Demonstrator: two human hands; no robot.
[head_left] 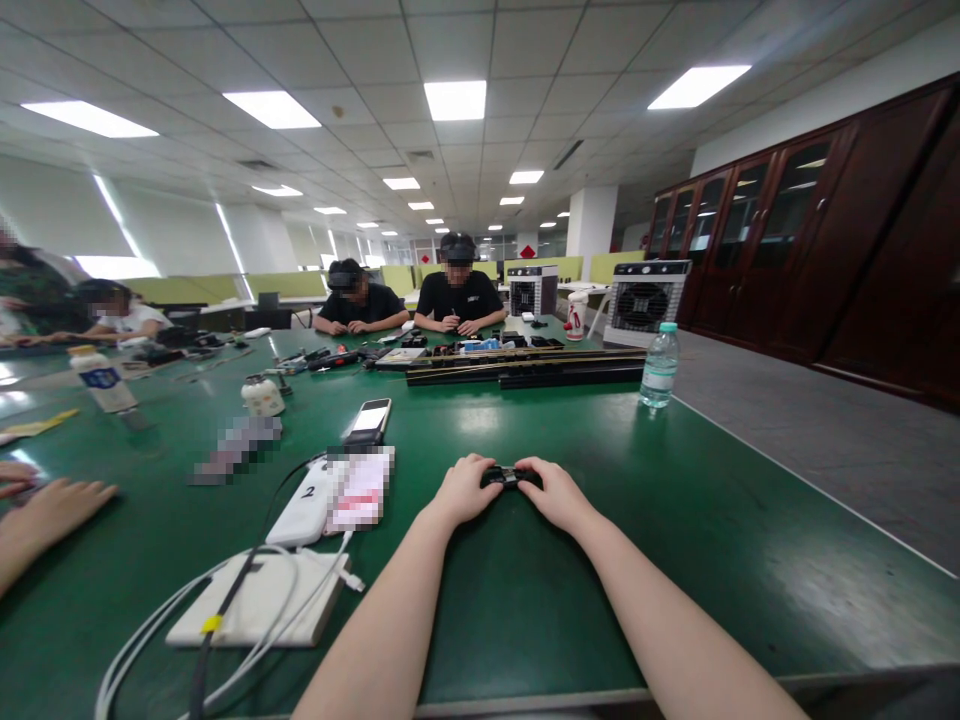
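Observation:
Between my two hands is a small black device, held at both ends just over the green table. It looks like a narrow plastic part with some lighter detail on top; its exact kind is too small to make out. My left hand grips the left end, thumb in front and fingers behind. The right end sits in the closed fingers of my right hand. Fingers cover both ends of the device, so only its middle shows.
Left of my arms lie a white power bank, a white box, cables and a phone. A water bottle stands right. Black rails lie farther back. Another person's hand rests at far left; people sit opposite.

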